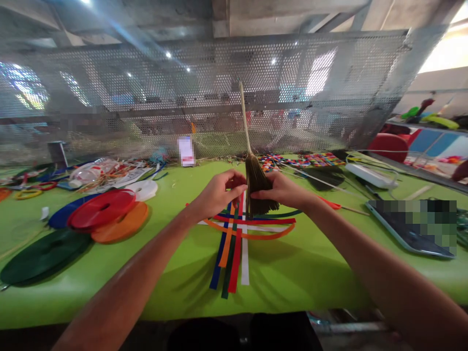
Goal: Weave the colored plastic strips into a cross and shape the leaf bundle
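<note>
Centre of frame: small hand broom (256, 180) held upright, dark bristle fan pointing down, thin pale handle rising toward the upper middle. Left hand (219, 192) curled against the left edge of the bristles, fingers pinching them. Right hand (283, 191) closed on the right edge of the bristles, thumb and fingers pressed together on them.

Directly beneath the bristle tips: interlaced coloured ribbon strips (237, 234) lying flat, blue, orange, green, red and white bands crossing, loose ends trailing toward the lower middle.

Surface: bright green tabletop (310, 273) filling the lower half of the frame. At left, flat ribbon rolls: red roll (101, 208) overlapping an orange roll (120, 224), dark green roll (44, 256) toward the lower left, white roll (143, 189) just above. At right, tablet (409, 229), screen blurred. Far edge strewn with scraps and woven multicoloured pieces (303, 160).

Room: perforated metal screen (204, 87) standing behind the table across the upper half; concrete ceiling beams (256, 14) above; daylight in the upper right corner.
</note>
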Demonstrator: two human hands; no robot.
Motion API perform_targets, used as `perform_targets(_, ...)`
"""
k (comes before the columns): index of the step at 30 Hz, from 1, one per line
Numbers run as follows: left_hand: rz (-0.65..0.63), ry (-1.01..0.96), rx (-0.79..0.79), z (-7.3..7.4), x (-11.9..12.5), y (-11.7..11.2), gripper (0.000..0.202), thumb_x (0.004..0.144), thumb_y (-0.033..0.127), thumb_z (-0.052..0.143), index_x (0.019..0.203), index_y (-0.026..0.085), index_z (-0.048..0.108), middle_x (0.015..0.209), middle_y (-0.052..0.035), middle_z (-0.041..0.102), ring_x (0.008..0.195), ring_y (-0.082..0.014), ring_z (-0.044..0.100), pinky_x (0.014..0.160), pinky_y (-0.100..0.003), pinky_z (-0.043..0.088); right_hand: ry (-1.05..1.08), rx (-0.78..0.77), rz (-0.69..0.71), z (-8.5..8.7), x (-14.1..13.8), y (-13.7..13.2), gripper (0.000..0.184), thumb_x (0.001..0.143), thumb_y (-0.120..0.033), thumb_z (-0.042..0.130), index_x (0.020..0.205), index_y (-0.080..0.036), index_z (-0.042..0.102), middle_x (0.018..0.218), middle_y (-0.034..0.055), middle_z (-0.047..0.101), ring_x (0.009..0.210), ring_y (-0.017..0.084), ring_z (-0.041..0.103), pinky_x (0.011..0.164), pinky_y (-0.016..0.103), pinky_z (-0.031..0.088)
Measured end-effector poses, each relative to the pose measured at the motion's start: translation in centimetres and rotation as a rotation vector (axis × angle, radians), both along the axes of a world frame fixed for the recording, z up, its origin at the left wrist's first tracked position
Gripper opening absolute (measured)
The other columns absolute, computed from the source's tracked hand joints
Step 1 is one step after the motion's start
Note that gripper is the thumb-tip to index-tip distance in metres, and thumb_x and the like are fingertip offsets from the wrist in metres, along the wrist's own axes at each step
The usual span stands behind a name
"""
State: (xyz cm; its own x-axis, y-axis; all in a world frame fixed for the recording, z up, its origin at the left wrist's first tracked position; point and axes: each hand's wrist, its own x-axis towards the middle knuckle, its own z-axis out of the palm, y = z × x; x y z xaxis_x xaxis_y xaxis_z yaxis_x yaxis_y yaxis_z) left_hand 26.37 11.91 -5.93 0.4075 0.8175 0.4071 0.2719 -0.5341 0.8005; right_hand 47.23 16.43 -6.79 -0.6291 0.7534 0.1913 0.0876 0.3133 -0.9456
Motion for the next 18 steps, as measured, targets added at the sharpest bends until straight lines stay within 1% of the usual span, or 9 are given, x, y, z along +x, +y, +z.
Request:
perform_targets(2, -0.014, 0.048, -0.038, 0.0, -0.1, 0.0, 0.012, 0.091, 0.026, 0.057, 0.095, 0.015, 0.058, 0.071, 0.0013, 0.059, 0.053, -0.0097, 0.058, 0.050, -0.023, 0.050, -0.019, 0.011, -0.009, -0.2, 0.0, 0.1, 0.025, 0.064, -0.030, 0.081, 0.082, -0.015, 0.071, 0.071, -0.0008, 0.069, 0.059, 0.013, 0.059, 0.056, 0.026, 0.050)
perform_targets(7, 0.063, 0.113, 0.083, 0.2, 0.0, -0.3, 0.011, 0.089, 0.026, 0.059, 0.085, 0.017, 0.056, 0.068, 0.0016, 0.058, 0.056, -0.0105, 0.057, 0.051, -0.022, 0.049, -0.012, -0.011, 0.003, -0.2, 0.0, -0.1, 0.027, 0.064, -0.030, 0.082, 0.083, -0.016, 0.071, 0.075, 0.0002, 0.070, 0.062, 0.014, 0.061, 0.059, 0.027, 0.053)
perform_targets(10, 0.027, 0.081, 0.017, 0.6, -0.2, -0.4, 0.013, 0.089, 0.028, 0.061, 0.085, 0.017, 0.056, 0.065, 0.0018, 0.059, 0.056, -0.0117, 0.059, 0.052, -0.023, 0.050, 0.010, -0.049, 0.030, -0.1, 0.0, -0.3, 0.028, 0.065, -0.032, 0.082, 0.085, -0.016, 0.071, 0.077, 0.0004, 0.071, 0.063, 0.014, 0.062, 0.059, 0.027, 0.053)
perform_targets(13, -0.012, 0.070, -0.062, 1.0, -0.5, -0.4, 0.013, 0.088, 0.027, 0.063, 0.083, 0.017, 0.056, 0.064, 0.0009, 0.061, 0.056, -0.0125, 0.060, 0.053, -0.024, 0.050, 0.018, -0.067, 0.058, 0.0, 0.0, -0.4, 0.028, 0.065, -0.032, 0.082, 0.084, -0.016, 0.070, 0.075, -0.0002, 0.069, 0.063, 0.013, 0.061, 0.058, 0.025, 0.051)
perform_targets(18, -0.010, 0.148, -0.039, 1.6, -1.0, -0.3, 0.011, 0.087, 0.024, 0.063, 0.082, 0.015, 0.061, 0.068, -0.0002, 0.061, 0.057, -0.0115, 0.057, 0.054, -0.024, 0.048, -0.017, -0.032, 0.062, 0.0, 0.2, -0.1, 0.027, 0.064, -0.032, 0.081, 0.080, -0.015, 0.068, 0.072, -0.0005, 0.068, 0.061, 0.013, 0.059, 0.056, 0.024, 0.049)
